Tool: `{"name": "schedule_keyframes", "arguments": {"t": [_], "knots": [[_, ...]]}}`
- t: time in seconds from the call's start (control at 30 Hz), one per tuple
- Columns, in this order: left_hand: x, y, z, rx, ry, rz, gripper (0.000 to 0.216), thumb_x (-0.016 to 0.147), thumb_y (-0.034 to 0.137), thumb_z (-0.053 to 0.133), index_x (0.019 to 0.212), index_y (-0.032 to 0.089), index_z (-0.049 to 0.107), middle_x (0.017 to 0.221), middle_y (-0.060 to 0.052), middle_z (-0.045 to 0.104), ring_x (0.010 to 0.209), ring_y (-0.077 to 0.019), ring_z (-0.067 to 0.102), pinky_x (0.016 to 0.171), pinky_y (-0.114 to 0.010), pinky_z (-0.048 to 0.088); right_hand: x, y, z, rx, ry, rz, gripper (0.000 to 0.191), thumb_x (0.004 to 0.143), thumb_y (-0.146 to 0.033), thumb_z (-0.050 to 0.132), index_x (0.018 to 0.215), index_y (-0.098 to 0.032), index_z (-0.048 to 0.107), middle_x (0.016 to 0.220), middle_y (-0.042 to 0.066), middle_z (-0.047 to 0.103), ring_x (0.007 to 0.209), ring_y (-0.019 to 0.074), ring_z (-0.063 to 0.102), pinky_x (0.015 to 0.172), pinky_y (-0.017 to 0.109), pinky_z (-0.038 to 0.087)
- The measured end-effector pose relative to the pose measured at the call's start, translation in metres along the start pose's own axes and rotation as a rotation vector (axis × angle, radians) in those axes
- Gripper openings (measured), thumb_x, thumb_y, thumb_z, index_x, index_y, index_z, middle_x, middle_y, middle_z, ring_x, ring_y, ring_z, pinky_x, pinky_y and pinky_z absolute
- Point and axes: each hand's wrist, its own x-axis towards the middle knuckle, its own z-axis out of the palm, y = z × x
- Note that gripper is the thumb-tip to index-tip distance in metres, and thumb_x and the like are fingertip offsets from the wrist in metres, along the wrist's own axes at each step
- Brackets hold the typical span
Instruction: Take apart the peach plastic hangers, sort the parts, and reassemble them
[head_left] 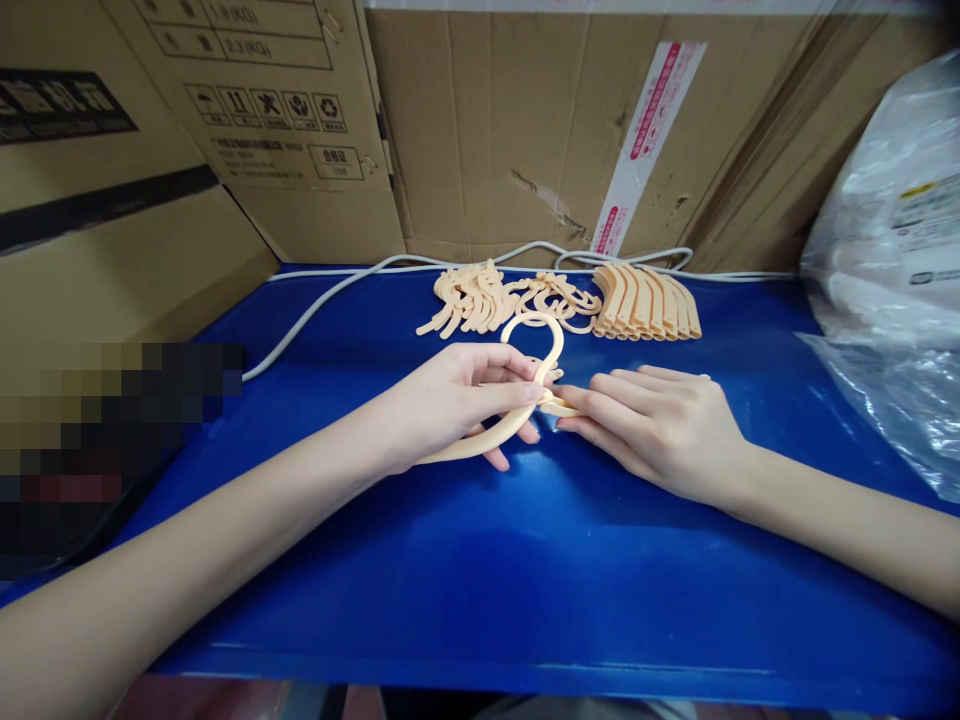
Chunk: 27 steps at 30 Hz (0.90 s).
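Observation:
A cream plastic clothes hanger (551, 345) is held over the blue table, its round hook upward and one curved arm reaching down to the left. My left hand (465, 395) grips it where hook and arm meet, thumb in front. My right hand (649, 425) pinches a short cream piece (562, 408) against the joint from the right; the fingers hide most of that piece. Behind my hands lie a heap of small curved cream pieces (476, 298), several loose cream hooks (559, 298) and a neat row of cream hanger arms (649, 300).
The blue table (480, 600) has cardboard boxes (495, 130) along its back and left. A white cable (322, 318) runs behind the parts. Clear plastic bags (892, 230) bulge in at the right. A blurred-out patch (105, 430) covers the left edge.

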Motion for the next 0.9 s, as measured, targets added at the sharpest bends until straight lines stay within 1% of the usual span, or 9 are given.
{"name": "schedule_keyframes", "arguments": {"t": [0.23, 0.43, 0.77, 0.9], "knots": [[0.0007, 0.0011, 0.0005, 0.025, 0.000, 0.020, 0.003, 0.087, 0.011, 0.061, 0.085, 0.014, 0.062, 0.064, 0.000, 0.066, 0.061, -0.0139, 0.067, 0.042, -0.020, 0.056, 0.0000, -0.0011, 0.0002, -0.026, 0.022, -0.016, 0.028, 0.102, -0.030, 0.047, 0.098, -0.015, 0.069, 0.063, -0.002, 0.061, 0.055, 0.0106, 0.054, 0.055, 0.026, 0.037], [-0.0004, 0.0003, -0.0002, 0.037, -0.015, 0.029, 0.003, 0.088, 0.012, 0.061, 0.085, 0.013, 0.060, 0.064, 0.001, 0.065, 0.055, -0.0113, 0.064, 0.042, -0.018, 0.055, -0.0007, -0.0002, 0.0011, -0.016, 0.042, -0.030, 0.028, 0.102, -0.031, 0.047, 0.097, -0.015, 0.069, 0.062, -0.003, 0.060, 0.052, 0.0099, 0.051, 0.055, 0.025, 0.036], [0.0006, -0.0023, -0.0017, 0.025, -0.056, 0.059, 0.003, 0.088, 0.015, 0.061, 0.086, 0.014, 0.059, 0.065, 0.000, 0.065, 0.061, -0.0122, 0.066, 0.044, -0.018, 0.057, -0.0007, -0.0002, 0.0005, -0.009, 0.052, -0.034, 0.027, 0.102, -0.029, 0.047, 0.097, -0.015, 0.070, 0.063, -0.003, 0.061, 0.052, 0.0108, 0.052, 0.054, 0.026, 0.037], [0.0007, -0.0031, -0.0027, 0.021, -0.069, 0.081, 0.005, 0.087, 0.017, 0.062, 0.086, 0.015, 0.058, 0.069, 0.000, 0.065, 0.064, -0.0129, 0.067, 0.044, -0.019, 0.057, -0.0009, 0.0002, 0.0003, -0.007, 0.058, -0.037, 0.027, 0.102, -0.029, 0.048, 0.097, -0.014, 0.070, 0.062, -0.003, 0.061, 0.051, 0.0108, 0.051, 0.054, 0.026, 0.037]]}}
